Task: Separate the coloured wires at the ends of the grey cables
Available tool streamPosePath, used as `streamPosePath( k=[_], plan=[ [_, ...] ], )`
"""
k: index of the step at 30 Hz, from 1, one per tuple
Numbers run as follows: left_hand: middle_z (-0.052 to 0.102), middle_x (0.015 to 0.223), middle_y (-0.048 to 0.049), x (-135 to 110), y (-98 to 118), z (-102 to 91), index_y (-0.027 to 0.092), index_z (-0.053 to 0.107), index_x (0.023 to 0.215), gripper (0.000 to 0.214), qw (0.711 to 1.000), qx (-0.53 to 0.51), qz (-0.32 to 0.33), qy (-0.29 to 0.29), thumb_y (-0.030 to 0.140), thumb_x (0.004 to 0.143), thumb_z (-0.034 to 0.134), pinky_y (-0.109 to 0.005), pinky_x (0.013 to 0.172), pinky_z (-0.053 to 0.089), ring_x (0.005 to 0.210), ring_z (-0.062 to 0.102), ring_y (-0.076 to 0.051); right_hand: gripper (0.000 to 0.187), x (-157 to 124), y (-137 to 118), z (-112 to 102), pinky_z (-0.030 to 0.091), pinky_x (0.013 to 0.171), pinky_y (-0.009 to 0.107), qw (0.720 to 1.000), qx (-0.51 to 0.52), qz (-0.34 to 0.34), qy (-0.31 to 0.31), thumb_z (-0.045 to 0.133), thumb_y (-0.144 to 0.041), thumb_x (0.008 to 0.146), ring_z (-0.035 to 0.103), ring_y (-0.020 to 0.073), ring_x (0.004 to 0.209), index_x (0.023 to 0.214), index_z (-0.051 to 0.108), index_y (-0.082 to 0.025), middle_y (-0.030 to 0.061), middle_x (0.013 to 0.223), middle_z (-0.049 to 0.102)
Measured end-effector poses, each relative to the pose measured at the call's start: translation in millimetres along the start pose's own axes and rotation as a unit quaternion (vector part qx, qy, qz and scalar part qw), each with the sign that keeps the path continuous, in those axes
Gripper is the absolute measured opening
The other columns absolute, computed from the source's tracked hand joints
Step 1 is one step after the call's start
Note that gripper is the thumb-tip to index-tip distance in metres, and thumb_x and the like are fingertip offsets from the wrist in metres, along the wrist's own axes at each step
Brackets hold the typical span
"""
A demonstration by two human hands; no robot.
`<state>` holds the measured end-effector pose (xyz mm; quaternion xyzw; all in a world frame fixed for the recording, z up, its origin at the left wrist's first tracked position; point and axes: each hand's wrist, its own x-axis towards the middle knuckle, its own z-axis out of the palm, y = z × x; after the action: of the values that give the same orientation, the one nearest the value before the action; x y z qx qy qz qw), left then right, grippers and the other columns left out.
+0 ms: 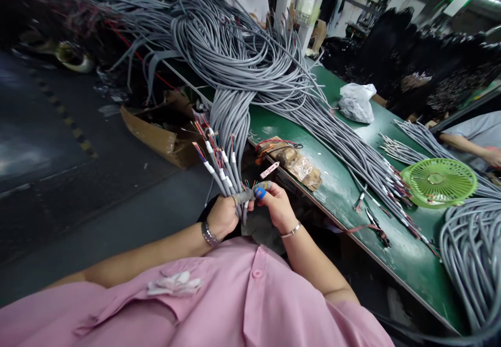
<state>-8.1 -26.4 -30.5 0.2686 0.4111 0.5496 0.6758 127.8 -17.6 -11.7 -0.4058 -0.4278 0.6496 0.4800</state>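
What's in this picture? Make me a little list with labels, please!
Left hand: gripping a bundle of white-banded gray cables, colored wire ends showing
Right hand: blue-tipped thumb, fingertips by the left thumb; what they pinch is too small to tell
Table: green, with coiled gray cables, light-green fan, plastic bag
Floor: cardboard box

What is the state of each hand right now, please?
Left hand: closed around a bundle of grey cables.
Right hand: at thin coloured wires; whether it is closed on one cannot be told.
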Motion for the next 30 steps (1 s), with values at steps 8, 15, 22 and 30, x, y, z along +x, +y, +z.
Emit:
streamPosePath(
  k=[8, 15, 22, 30],
  plan=[
    [0.063, 0.054, -0.0038, -1.9, -3.5, -10.1, 0.012, 0.068, 0.066, 0.01, 0.996, 0.074, -0.02, -0.044, 0.02, 0.063, 0.075, -0.024, 0.045, 0.041, 0.046, 0.055, -0.014, 0.023, -1.5, 0.6, 6.9, 0.034, 0.049, 0.022, 0.999, -0.025, 0.013, 0.04, 0.072, -0.038, 0.073, 0.051, 0.0086, 0.044, 0.071, 0.06, -0.018, -0.0043, 0.051, 0.059],
    [0.061, 0.051, -0.0057, 2.0, 0.9, -8.0, 0.012, 0.065, 0.052, 0.016, 0.999, 0.038, 0.012, -0.03, 0.022, 0.065, 0.067, -0.025, 0.051, 0.044, 0.048, 0.055, -0.014, 0.024, -3.6, 2.3, 2.8, 0.038, 0.054, 0.022, 1.0, -0.006, 0.011, 0.008, 0.073, -0.038, 0.074, 0.051, 0.0084, 0.051, 0.084, 0.064, -0.017, -0.0033, 0.058, 0.061],
    [0.062, 0.052, -0.0051, 3.6, -4.2, -10.2, 0.012, 0.067, 0.056, 0.013, 1.0, 0.024, 0.01, -0.009, 0.022, 0.065, 0.068, -0.026, 0.052, 0.045, 0.049, 0.056, -0.014, 0.024, -3.1, 6.0, 3.3, 0.038, 0.053, 0.022, 1.0, 0.012, 0.006, -0.002, 0.071, -0.038, 0.076, 0.055, 0.0095, 0.049, 0.082, 0.06, -0.018, -0.0038, 0.054, 0.06],
    [0.06, 0.049, -0.004, 3.0, -3.0, -9.4, 0.012, 0.066, 0.056, 0.014, 0.999, 0.049, 0.004, -0.014, 0.023, 0.065, 0.069, -0.025, 0.047, 0.041, 0.048, 0.055, -0.014, 0.027, 4.1, 7.2, 2.9, 0.035, 0.05, 0.022, 0.999, 0.0, 0.027, 0.04, 0.077, -0.039, 0.069, 0.049, 0.0084, 0.046, 0.073, 0.061, -0.017, -0.0044, 0.05, 0.057]
  ],
)
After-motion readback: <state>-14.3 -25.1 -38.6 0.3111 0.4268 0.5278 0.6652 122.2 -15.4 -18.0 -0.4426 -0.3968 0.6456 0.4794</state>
